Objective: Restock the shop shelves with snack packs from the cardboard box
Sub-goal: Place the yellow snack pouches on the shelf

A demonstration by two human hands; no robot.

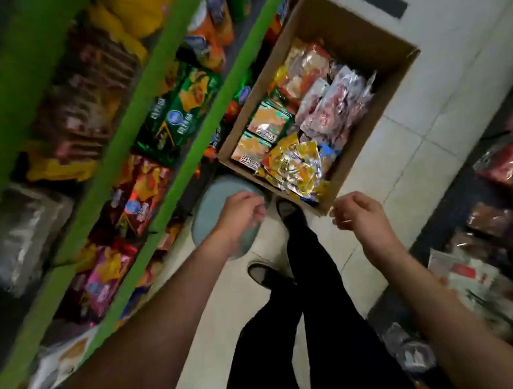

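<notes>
The box sits open on the floor against the foot of the shelves, with packs heaped to its near corner and more along its far wall. We judge the restocking well short of done: the box is still largely full, though the shelves already carry many bags. Our left hand and right hand hang above the box's near corner, fingers loosely curled, both holding nothing. A stool stands beneath the left.
</notes>
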